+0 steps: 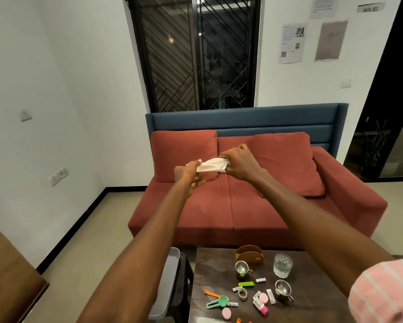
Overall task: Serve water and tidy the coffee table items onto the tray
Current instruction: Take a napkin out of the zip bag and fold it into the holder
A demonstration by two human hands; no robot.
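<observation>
Head view: both hands point(239, 163) grip a tissue point(212, 165) above the sofa point(249, 213).

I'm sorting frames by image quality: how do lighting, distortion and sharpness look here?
Head view: even indoor light with soft shadows; wide-angle bending curves the walls and window; the left hand is slightly motion-blurred on the tissue, the right hand sharper; small items on the coffee table stay legible.

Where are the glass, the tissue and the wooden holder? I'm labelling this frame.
glass point(282, 266): head view, its side wall.
tissue point(211, 165): head view, its middle.
wooden holder point(250, 254): head view, its front.
</observation>
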